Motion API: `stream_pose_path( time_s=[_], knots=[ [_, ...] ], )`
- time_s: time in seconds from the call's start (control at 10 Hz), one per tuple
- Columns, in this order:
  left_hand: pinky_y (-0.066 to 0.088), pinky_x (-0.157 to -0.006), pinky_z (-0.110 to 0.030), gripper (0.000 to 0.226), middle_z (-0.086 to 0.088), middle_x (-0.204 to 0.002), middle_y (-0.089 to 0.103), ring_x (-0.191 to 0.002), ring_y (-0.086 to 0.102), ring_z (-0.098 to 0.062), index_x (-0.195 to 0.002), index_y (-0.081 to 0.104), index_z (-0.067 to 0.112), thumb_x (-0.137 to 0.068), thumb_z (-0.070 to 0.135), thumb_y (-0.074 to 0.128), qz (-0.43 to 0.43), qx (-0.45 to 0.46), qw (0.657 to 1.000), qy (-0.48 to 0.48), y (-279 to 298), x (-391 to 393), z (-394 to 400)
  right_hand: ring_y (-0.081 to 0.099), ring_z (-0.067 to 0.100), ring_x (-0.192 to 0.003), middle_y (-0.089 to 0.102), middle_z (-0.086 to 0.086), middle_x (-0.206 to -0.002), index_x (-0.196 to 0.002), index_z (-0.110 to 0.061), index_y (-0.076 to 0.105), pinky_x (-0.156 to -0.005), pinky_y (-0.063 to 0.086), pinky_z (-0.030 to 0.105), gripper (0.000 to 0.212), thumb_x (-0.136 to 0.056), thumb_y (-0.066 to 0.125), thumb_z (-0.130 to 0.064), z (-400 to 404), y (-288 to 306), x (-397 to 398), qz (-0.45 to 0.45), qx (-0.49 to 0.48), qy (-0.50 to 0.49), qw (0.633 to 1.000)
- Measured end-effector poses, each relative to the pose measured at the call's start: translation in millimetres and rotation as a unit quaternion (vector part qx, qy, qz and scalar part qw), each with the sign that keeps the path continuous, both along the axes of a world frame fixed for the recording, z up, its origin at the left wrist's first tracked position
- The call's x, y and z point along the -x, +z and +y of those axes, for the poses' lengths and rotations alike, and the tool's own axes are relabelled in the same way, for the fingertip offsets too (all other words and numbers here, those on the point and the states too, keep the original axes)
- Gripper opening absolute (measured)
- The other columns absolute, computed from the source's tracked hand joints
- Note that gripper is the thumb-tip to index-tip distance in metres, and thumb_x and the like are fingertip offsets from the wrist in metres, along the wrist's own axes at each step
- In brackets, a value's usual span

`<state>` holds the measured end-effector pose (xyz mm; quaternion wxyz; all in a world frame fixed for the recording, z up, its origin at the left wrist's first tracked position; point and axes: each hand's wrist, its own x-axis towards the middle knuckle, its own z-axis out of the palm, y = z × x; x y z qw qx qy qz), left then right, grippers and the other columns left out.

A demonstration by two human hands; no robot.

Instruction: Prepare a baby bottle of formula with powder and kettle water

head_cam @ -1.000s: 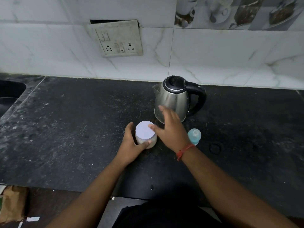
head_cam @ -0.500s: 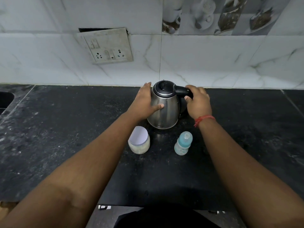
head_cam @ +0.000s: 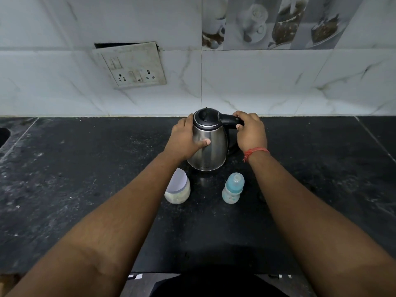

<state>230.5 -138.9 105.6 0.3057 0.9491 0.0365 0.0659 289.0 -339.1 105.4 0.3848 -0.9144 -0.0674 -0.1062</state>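
Observation:
A steel kettle [head_cam: 212,151] with a black lid and handle stands at the back of the black counter [head_cam: 85,179], near the wall. My left hand [head_cam: 185,140] is pressed flat against its left side, thumb across the front. My right hand [head_cam: 249,132] grips the black handle at the top right. In front of the kettle, a small jar of pale powder [head_cam: 179,190] with a white lid stands at the left, partly behind my left forearm. The little blue baby bottle [head_cam: 232,188] stands upright at the right, capped.
A tiled white wall with a loose socket plate [head_cam: 130,65] rises right behind the kettle. A sink's edge [head_cam: 3,136] shows at the far left. The counter's front edge runs just in front of my body.
A second ago my hands were at the powder jar; both went back to the kettle and now hold it. Since half a second ago they have barely moved.

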Motion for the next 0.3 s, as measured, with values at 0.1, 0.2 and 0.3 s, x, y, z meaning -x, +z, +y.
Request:
stream_pose_path(
  time_s=[0.1, 0.2, 0.3],
  knots=[
    [0.028, -0.12, -0.046, 0.098, -0.015, -0.156, 0.04, -0.143, 0.037, -0.035, -0.159, 0.026, 0.013, -0.085, 0.044, 0.081, 0.001, -0.007, 1.0, 0.0, -4.2, -2.2, 1.8, 0.048, 0.03, -0.118, 0.058, 0.007, -0.126, -0.131, -0.023, 0.065, -0.094, 0.038, 0.025, 0.048, -0.096, 0.05, 0.006, 0.1, -6.7, -1.3, -0.019, 0.005, -0.007, 1.0],
    [0.024, -0.122, -0.059, 0.102, -0.011, -0.161, 0.035, -0.15, 0.03, -0.033, -0.161, 0.02, 0.017, -0.085, 0.058, 0.074, 0.031, -0.058, 0.998, 0.018, -0.9, -2.3, 1.3, 0.044, 0.027, -0.118, 0.057, 0.004, -0.127, -0.133, -0.026, 0.063, -0.094, 0.031, 0.022, 0.045, -0.099, 0.05, 0.001, -3.6, -11.3, 2.6, -0.025, 0.024, 0.007, 0.999],
    [0.009, -0.123, -0.068, 0.105, -0.006, -0.169, 0.025, -0.158, 0.011, -0.031, -0.163, 0.013, 0.02, -0.086, 0.07, 0.064, 0.055, -0.1, 0.993, 0.021, -2.0, -4.9, 0.9, 0.046, 0.028, -0.119, 0.055, 0.002, -0.12, -0.131, -0.027, 0.063, -0.099, 0.035, 0.026, 0.04, -0.098, 0.056, -0.005, -15.1, -5.7, -10.4, -0.003, 0.031, 0.066, 0.997]
  ],
)
